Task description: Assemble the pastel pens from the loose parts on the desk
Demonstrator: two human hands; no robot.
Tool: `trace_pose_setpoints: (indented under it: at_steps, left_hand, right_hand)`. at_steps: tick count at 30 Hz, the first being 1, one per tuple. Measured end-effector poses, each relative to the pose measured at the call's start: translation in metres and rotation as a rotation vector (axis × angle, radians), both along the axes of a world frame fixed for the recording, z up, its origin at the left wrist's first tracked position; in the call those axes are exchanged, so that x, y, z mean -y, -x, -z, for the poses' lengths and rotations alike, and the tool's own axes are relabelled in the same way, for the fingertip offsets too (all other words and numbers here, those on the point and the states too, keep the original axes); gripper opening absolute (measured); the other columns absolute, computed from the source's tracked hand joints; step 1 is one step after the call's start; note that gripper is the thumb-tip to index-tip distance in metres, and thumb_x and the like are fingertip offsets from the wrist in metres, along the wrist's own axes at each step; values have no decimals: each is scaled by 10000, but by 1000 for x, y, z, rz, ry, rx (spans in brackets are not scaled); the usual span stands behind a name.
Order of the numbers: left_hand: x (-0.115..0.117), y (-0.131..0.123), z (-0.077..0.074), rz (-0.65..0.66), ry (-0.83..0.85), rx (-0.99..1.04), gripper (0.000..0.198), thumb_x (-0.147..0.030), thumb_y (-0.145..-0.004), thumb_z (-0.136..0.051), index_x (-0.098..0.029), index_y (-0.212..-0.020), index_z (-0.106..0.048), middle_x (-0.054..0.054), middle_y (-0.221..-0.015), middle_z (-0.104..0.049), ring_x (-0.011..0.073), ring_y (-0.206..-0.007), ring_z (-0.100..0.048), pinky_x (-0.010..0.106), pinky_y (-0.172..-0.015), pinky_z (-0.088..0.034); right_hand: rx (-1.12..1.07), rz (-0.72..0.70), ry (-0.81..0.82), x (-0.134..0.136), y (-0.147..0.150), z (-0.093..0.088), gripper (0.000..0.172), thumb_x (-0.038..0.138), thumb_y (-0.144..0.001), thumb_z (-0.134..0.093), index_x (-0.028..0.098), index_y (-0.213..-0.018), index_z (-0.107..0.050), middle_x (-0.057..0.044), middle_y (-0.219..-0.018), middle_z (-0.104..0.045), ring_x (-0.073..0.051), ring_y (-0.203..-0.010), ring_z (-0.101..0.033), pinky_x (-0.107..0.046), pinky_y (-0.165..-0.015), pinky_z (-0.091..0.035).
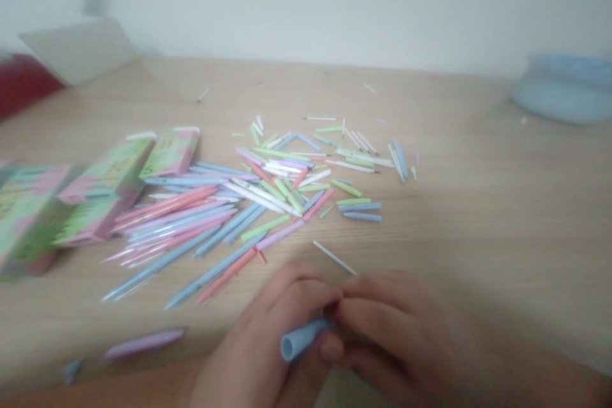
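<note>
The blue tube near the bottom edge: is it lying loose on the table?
No, the blue tube is gripped between the fingers of the left hand and the right hand, not lying free among the pastel pieces.

Matt wood-grain table (478,217), smooth pastel plastic pen barrels (191,223) (cardboard boxes (100,185) beside)

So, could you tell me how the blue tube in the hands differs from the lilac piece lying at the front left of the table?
The blue tube is pinched between the left hand and the right hand; the lilac piece lies loose on the table, untouched. Fingers half hide the blue tube, whose open round end shows; the lilac piece shows full length, no opening visible. Both look like slim pastel pen parts.
</note>
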State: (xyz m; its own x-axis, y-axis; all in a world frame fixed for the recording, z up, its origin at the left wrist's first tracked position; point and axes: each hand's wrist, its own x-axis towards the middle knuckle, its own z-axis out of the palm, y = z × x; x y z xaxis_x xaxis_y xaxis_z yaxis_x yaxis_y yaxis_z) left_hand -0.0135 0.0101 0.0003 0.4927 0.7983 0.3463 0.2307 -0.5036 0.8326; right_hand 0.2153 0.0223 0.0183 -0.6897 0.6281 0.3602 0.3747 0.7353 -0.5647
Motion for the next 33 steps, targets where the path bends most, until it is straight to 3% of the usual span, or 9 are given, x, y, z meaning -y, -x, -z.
trace_pose_setpoints:
  at_steps: [2, 5, 9, 11, 13, 17, 22, 27, 33]
  left_hand:
    - [0, 0, 1, -17, -59, 12, 300, -144, -1005, -598, -292, -1264, -570, 29, -1193, -658, 173, -1128, -660, 261, -992, -554]
    - [2, -2, 0, -4, -69, 6, 319, -43, -957, -554, -272, -1176, -584, 22, -1138, -675, 177, -1182, -638, 277, -1045, -521]
    - [1, 0, -1, 96, -10, -140, 149, -100, -962, -584, -242, -1009, -591, 18, -1003, -677, 169, -981, -643, 264, -848, -526]
    - [-2, 1, 5, 156, -26, -252, 78, -219, -965, -678, -231, -956, -602, 33, -997, -679, 186, -961, -629, 266, -756, -497]
    - [-6, 0, 16, 203, -173, -235, 225, -336, -945, -762, -229, -848, -589, 3, -867, -652, 164, -835, -602, 257, -640, -428]
    - [-10, -4, 33, 237, -332, -351, 394, -307, -1008, -698, -200, -695, -484, -23, -676, -569, 134, -635, -496, 296, -549, -294]
    - [-9, -2, 29, 320, -352, -404, 418, -308, -1039, -661, -204, -699, -442, -38, -676, -580, 124, -621, -504, 308, -554, -310]
    - [-5, 0, 24, 274, -355, -330, 363, -288, -1023, -691, -203, -736, -486, -40, -723, -593, 127, -657, -513, 306, -578, -327]
    - [-5, -6, 24, 246, -412, -307, 436, -282, -934, -815, -200, -701, -456, -64, -687, -576, 118, -609, -484, 303, -526, -310]
  right_hand:
    - [51, 51, -71, -12, -13, -1, 84, 291, -1038, -618, 247, -1109, -627, -38, -968, -752, -206, -820, -708, -325, -695, -571]
    - [133, 279, -190, -39, -40, 4, 69, 227, -1053, -570, 260, -1070, -628, -35, -952, -727, -217, -853, -693, -348, -757, -564]
    - [262, 474, -296, -75, -65, 24, 179, 271, -1048, -590, 218, -1189, -686, -116, -1139, -723, -300, -1058, -683, -486, -964, -566]
    - [300, 476, -280, -85, -69, 34, 229, 283, -1052, -587, 200, -1233, -701, -137, -1201, -713, -319, -1120, -672, -526, -1015, -554]
    - [301, 459, -247, -90, -68, 39, 232, 281, -1061, -571, 199, -1224, -715, -133, -1205, -722, -313, -1126, -679, -525, -1017, -561]
    - [281, 416, -228, -90, -65, 43, 225, 257, -1068, -553, 205, -1202, -726, -119, -1186, -739, -295, -1111, -689, -503, -1002, -578]
    - [283, 388, -199, -88, -65, 45, 244, 262, -1064, -565, 223, -1256, -711, -114, -1267, -723, -294, -1189, -670, -505, -1058, -564]
    - [283, 375, -159, -93, -61, 44, 287, 272, -1061, -566, 212, -1312, -691, -126, -1351, -704, -290, -1263, -655, -501, -1112, -546]
    - [367, 234, -167, -108, -57, 23, 250, 274, -1063, -563, 198, -1269, -683, -144, -1375, -662, -294, -1313, -609, -481, -1136, -510]
